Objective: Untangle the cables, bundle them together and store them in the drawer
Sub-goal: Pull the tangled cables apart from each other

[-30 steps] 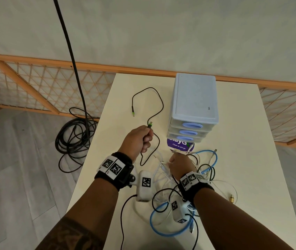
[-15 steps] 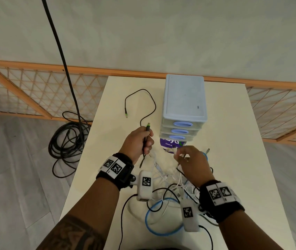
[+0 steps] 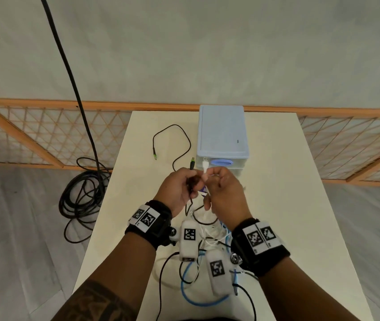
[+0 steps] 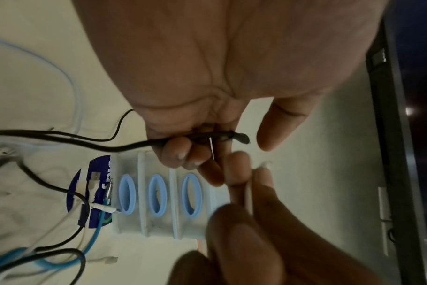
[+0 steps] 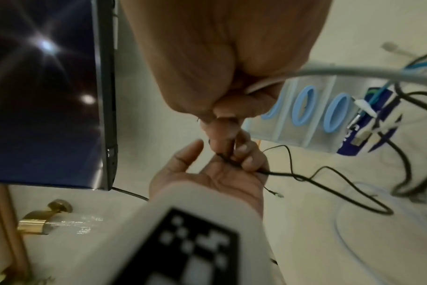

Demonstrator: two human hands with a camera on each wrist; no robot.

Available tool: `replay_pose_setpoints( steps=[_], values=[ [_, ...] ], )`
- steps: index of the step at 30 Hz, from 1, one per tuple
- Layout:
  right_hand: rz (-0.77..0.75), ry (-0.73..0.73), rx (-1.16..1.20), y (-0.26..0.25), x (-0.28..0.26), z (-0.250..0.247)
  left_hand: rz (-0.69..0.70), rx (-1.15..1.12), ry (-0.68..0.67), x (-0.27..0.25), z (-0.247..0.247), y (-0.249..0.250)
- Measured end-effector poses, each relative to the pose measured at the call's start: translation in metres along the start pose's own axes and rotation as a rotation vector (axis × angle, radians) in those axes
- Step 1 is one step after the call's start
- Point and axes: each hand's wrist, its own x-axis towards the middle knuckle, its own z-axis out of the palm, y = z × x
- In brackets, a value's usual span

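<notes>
On the floor at far left I see a black coil (image 3: pixel 81 195), well apart from the work. My left hand (image 3: pixel 176 188) is raised over the surface (image 3: pixel 277 205), fingers curled round the black cable (image 3: pixel 182 144); its green plug (image 3: pixel 192 163) sticks up just past the knuckles, and the rest loops away on the surface to a second green tip. In the left wrist view that cable (image 4: pixel 134 147) runs across the curled fingers. Touching it on the right, my right hand (image 3: pixel 224 193) pinches the white cable (image 3: pixel 205 169) between thumb and fingers, plug pointing up beside the green one. Both plugs sit just in front of the drawers (image 3: pixel 222 135), all of them shut. The remaining tangle (image 3: pixel 207 269) of blue, white and black cable lies under my wrists, nearer me than the hands.
</notes>
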Motion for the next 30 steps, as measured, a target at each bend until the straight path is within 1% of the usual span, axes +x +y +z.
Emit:
replay_pose_setpoints(
  steps=[4, 7, 9, 13, 15, 17, 19, 22, 24, 26, 27, 28, 30],
  values=[
    [0.006, -0.012, -0.056, 0.003, 0.0, 0.006, 0.02, 0.071, 0.008, -0.003, 0.003, 0.001],
    [-0.01, -0.025, -0.116, 0.002, 0.001, 0.007, 0.024, 0.133, 0.058, -0.003, 0.004, 0.0],
    [-0.012, -0.047, -0.11, 0.004, 0.002, 0.008, 0.026, 0.177, 0.085, -0.003, 0.004, 0.0],
    [-0.032, -0.074, -0.121, 0.009, 0.006, 0.01, 0.038, 0.226, 0.097, -0.002, 0.004, -0.003],
    [-0.053, -0.101, -0.133, 0.012, 0.007, 0.009, 0.043, 0.223, 0.143, -0.002, 0.003, -0.002],
    [-0.03, -0.146, -0.125, 0.016, 0.006, 0.007, 0.074, 0.195, 0.203, 0.0, 0.0, 0.002],
    [0.007, -0.177, -0.118, 0.017, 0.002, 0.003, 0.11, 0.114, 0.226, 0.003, -0.001, 0.009],
    [0.053, -0.213, -0.134, 0.03, -0.003, -0.003, 0.118, -0.092, 0.181, 0.007, -0.001, 0.024],
    [0.068, -0.275, -0.138, 0.037, -0.005, -0.01, 0.114, -0.143, 0.12, 0.007, -0.001, 0.031],
    [0.109, -0.295, -0.134, 0.032, -0.005, -0.016, 0.103, -0.072, 0.073, 0.006, -0.002, 0.034],
    [0.126, -0.282, -0.107, 0.027, -0.006, -0.019, 0.103, 0.005, 0.063, 0.005, -0.002, 0.035],
    [0.139, -0.259, -0.044, 0.021, -0.005, -0.022, 0.114, 0.111, 0.064, 0.005, -0.003, 0.033],
    [0.162, -0.191, 0.179, 0.013, 0.0, -0.026, 0.18, 0.396, 0.04, 0.002, -0.006, 0.028]
  ],
)
